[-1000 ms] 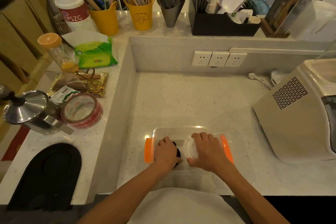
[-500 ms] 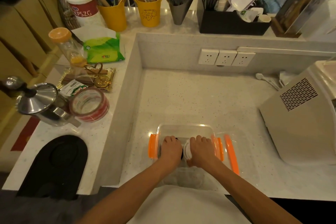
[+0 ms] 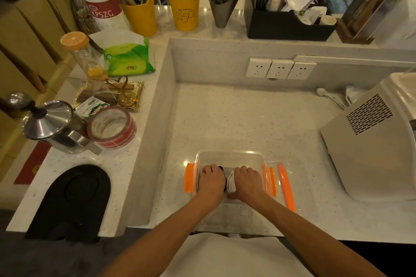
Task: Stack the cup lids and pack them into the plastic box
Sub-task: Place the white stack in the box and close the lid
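A clear plastic box [image 3: 229,155] with orange side clips [image 3: 190,177] sits on the lower counter near its front edge. Both my hands reach down into it. My left hand [image 3: 211,181] covers a stack of black lids [image 3: 221,168], of which only a dark edge shows. My right hand [image 3: 247,181] is closed over a stack of white lids [image 3: 230,183] beside them. The box's clear cover with an orange clip [image 3: 286,186] lies just right of the box.
A beige machine [image 3: 371,141] stands at the right. A raised ledge on the left holds a tape roll [image 3: 111,127], a steel pot [image 3: 51,126] and a black mat [image 3: 72,198]. Wall sockets [image 3: 279,68] sit behind. Utensil cups line the back shelf.
My right hand has gone from holding the white lids above the box to pressing them down inside it beside the black ones. The view has shifted slightly.
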`<state>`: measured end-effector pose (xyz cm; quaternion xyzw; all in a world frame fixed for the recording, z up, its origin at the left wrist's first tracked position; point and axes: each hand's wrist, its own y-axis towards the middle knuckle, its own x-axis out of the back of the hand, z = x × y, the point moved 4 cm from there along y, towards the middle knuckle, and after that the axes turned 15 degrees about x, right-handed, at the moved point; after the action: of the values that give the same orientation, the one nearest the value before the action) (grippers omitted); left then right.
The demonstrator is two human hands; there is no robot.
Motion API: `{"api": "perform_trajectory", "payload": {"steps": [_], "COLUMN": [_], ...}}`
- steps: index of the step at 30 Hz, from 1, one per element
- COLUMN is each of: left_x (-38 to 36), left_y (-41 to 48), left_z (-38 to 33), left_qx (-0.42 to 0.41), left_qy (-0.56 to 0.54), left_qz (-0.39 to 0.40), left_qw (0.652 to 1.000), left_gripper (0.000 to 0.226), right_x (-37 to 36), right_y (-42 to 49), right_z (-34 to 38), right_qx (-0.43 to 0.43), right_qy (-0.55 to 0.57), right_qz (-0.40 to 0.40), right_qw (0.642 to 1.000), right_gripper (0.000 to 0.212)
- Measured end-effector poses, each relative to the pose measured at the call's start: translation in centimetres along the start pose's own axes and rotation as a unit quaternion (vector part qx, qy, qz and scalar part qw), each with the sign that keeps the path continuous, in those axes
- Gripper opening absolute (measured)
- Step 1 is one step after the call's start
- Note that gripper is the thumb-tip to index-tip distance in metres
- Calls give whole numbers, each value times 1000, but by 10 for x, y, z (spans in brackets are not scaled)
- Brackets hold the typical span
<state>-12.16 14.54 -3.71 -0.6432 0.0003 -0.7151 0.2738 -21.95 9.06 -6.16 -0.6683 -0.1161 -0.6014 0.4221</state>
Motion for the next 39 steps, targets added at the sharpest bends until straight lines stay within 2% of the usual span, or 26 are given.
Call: {"api": "perform_trajectory", "payload": {"steps": [4, 9, 13, 15, 18, 23, 27, 30, 32, 35, 39], "left_x": [-3, -5, -7, -7, -6, -7, -7, -6, -5, -4, -4], "left_y": [1, 3, 2, 2, 2, 1, -1, -1, -2, -1, 2], "left_z": [-2, -2, -1, -1, -1, 0, 1, 1, 1, 1, 1], "left_qx": [-7, -3, -4, -4, -2, 3, 6, 3, 2, -1, -5], "left_qy": [13, 0, 6, -1, -1, -12, -16, -15, -10, -2, -10], "left_qz": [-2, 4, -7, -8, -9, -4, -7, -15, -14, -18, -10], "left_qw": [1000, 1000, 1000, 1000, 1000, 1000, 1000, 1000, 1000, 1000, 1000], "left_gripper": [41, 45, 38, 36, 34, 35, 37, 37, 35, 35, 39], "right_x": [-2, -4, -6, -10, -8, 1, 7, 11, 10, 5, 10], "right_y": [5, 5, -1, -4, -7, -3, -5, -7, -7, -9, -5], "right_z": [4, -6, -8, -8, -8, -4, -3, -4, -6, 0, 2], "right_qx": [-12, -29, 65, 79, 42, -30, -65, -68, -19, 127, 133], "right_qy": [-44, 27, 11, 28, 26, 20, -80, -92, -66, -63, -77], "right_qz": [19, 26, 36, 55, 41, -6, -9, -6, -3, 37, 33], "right_qw": [999, 999, 997, 995, 998, 999, 995, 993, 998, 989, 988], "right_gripper": [75, 94, 91, 93, 90, 72, 82, 89, 84, 76, 64]}}
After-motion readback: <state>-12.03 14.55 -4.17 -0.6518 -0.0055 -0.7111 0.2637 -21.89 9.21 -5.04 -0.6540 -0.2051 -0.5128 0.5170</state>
